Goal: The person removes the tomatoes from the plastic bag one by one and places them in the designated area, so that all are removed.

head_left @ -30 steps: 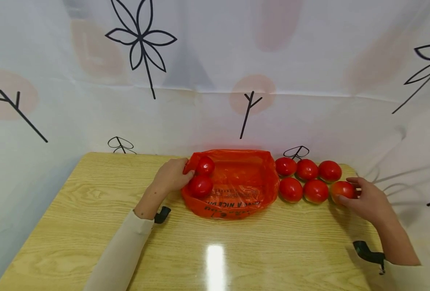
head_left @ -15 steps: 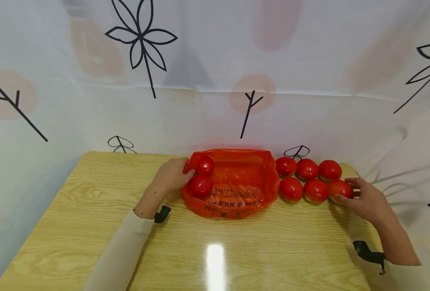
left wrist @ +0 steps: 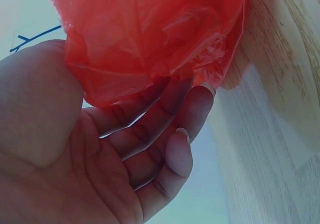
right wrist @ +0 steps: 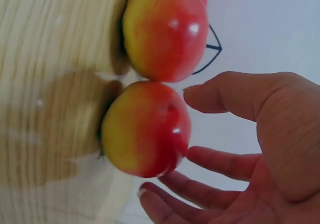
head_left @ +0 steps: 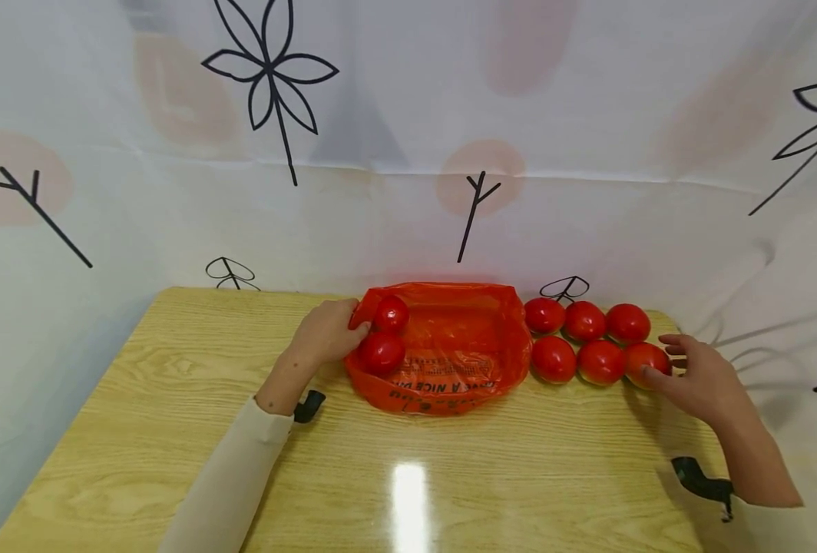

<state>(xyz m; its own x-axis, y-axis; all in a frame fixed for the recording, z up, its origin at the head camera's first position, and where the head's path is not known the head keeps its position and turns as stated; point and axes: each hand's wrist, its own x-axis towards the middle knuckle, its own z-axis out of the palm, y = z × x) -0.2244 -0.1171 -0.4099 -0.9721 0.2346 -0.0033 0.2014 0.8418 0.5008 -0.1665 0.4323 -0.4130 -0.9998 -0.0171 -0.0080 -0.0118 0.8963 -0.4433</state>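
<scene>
A red plastic bag (head_left: 450,330) lies open on the table, with two tomatoes (head_left: 383,353) at its left end. My left hand (head_left: 325,334) grips the bag's left rim, the thumb on the inner side; in the left wrist view, red film (left wrist: 150,38) covers the fingertips. Right of the bag, several tomatoes (head_left: 554,359) stand in two rows. My right hand (head_left: 702,380) is at the nearer row's rightmost tomato (right wrist: 145,129). In the right wrist view its thumb stands slightly off that tomato, and the loosely bent fingers are at its side, at most lightly touching.
The wooden table (head_left: 339,476) reaches back to a white cloth (head_left: 395,223) printed with black plant outlines. Dark straps (head_left: 701,480) hang by both wrists. The rows of tomatoes stand close to the table's right edge.
The rightmost tomato of the nearer row has moved slightly left, up against its neighbour. My right hand's fingers have since loosened from it. The left hand and the bag have stayed put.
</scene>
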